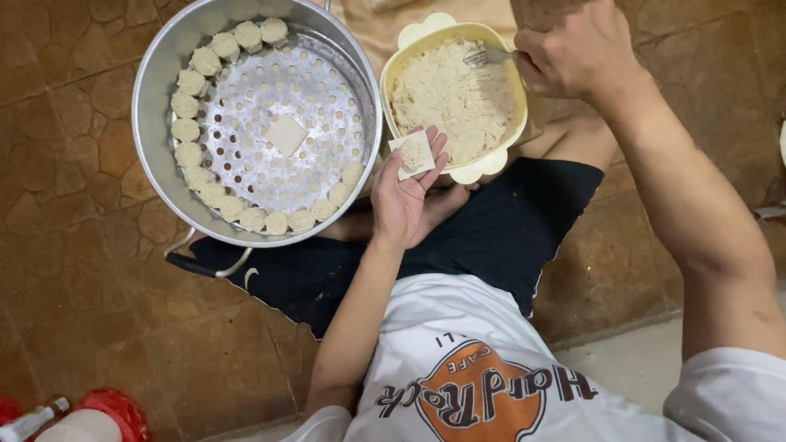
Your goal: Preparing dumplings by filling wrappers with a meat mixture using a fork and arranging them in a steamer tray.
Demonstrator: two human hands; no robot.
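Dumpling wrapper [412, 155] lies flat on the open left hand [407, 196] at frame centre, cupped to take filling. Right hand [573, 53], upper right, grips a fork [485, 56] in the filling bowl [483, 160]. Finished dumplings [188, 131] ring the steamer pot [155, 74], upper left.

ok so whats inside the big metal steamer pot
Inside the steamer pot, a perforated tray carries dumplings ringing its edge and one flat square wrapper near the middle. Whatever lies beneath the tray is hidden.
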